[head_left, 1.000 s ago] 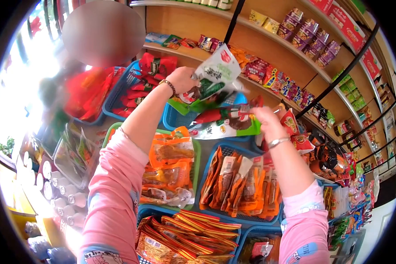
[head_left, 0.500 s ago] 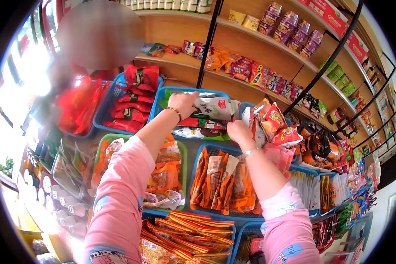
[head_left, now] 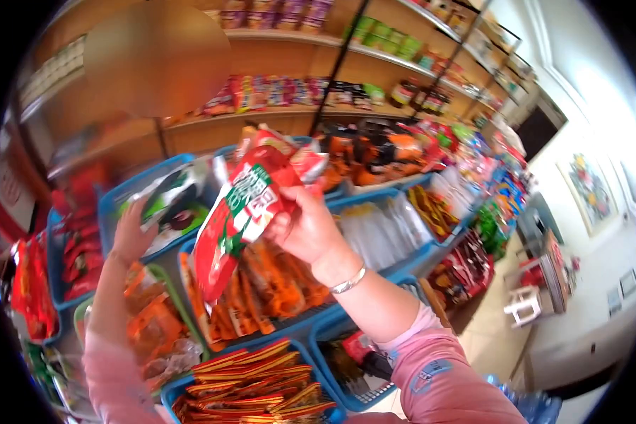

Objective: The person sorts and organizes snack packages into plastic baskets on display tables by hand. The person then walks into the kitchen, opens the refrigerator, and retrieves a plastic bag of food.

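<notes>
Right grip pinching red packet; left grip, can't tell if pinching, beside white-green packets; orange packets below right grip.

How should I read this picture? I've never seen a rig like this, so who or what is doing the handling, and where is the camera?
There is no machine here: you see a person's two bare hands, with pink sleeves. The camera is worn on that person's head and looks forward and down, so the hands appear from the wearer's side.

The right hand holds up a red packet with a green and white label. The left hand is at a blue basket of white-and-green packets; blur hides whether it grips anything.

Around them are more baskets, including a green basket, and wooden shelves of goods behind.
</notes>
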Demonstrator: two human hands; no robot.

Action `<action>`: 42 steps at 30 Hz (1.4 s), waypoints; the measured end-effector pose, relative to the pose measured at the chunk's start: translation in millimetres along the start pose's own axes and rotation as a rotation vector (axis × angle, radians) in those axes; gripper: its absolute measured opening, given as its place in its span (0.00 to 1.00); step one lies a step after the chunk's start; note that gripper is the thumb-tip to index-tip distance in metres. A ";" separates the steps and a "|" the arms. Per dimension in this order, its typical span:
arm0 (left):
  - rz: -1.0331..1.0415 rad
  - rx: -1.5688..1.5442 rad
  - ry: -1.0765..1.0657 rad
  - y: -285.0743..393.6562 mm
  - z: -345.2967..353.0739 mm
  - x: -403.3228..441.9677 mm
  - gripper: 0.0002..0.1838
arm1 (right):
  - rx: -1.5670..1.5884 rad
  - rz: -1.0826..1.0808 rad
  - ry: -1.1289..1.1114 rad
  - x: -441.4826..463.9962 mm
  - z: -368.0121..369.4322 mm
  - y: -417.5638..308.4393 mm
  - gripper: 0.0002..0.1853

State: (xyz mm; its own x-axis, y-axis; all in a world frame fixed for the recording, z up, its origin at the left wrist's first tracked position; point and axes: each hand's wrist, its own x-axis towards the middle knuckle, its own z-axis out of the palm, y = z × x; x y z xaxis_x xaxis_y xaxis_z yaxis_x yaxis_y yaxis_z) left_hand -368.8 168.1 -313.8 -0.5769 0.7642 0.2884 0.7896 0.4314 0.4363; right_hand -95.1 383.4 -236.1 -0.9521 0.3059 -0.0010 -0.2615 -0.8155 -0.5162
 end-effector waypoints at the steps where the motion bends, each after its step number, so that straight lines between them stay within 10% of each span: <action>1: 0.119 -0.031 -0.080 16.5 -0.2 -7.2 0.36 | 0.015 -0.034 0.033 -18.0 5.5 -9.5 0.10; 4: 0.317 -0.007 -0.174 58.4 6.0 -27.8 0.31 | -0.008 -0.089 0.102 -66.9 11.7 -25.1 0.09; 18: 0.016 0.457 -0.218 40.9 29.0 -31.1 0.23 | 0.248 -0.350 0.043 -233.2 -36.9 -42.7 0.23; 22: 0.083 -0.507 -0.219 100.0 18.6 -41.1 0.29 | 0.266 -0.319 0.068 -250.8 -31.7 -30.1 0.21; 26: 0.072 -1.447 -0.913 238.0 -18.3 -113.5 0.43 | 0.289 -0.217 0.095 -250.5 -9.7 -20.6 0.22; 30: -0.378 -1.571 -1.068 297.0 -21.2 -169.0 0.33 | -0.066 -0.149 0.400 -262.3 67.7 -17.2 0.22; 40: -0.274 -1.718 -0.518 360.3 -4.6 -216.6 0.20 | -0.205 -0.322 0.058 -315.8 5.7 22.1 0.29; 42: -0.302 -1.586 -0.502 379.8 -5.3 -232.8 0.21 | -1.110 -0.081 0.288 -349.2 39.8 9.3 0.30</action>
State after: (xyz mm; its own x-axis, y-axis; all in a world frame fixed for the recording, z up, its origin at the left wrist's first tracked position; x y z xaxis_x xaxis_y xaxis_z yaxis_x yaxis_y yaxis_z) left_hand 64.3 151.5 -210.7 -0.2923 0.9508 -0.1026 -0.4806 -0.0532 0.8753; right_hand 228.6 249.4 -206.5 -0.8298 0.5553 -0.0551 0.0999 0.0507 -0.9937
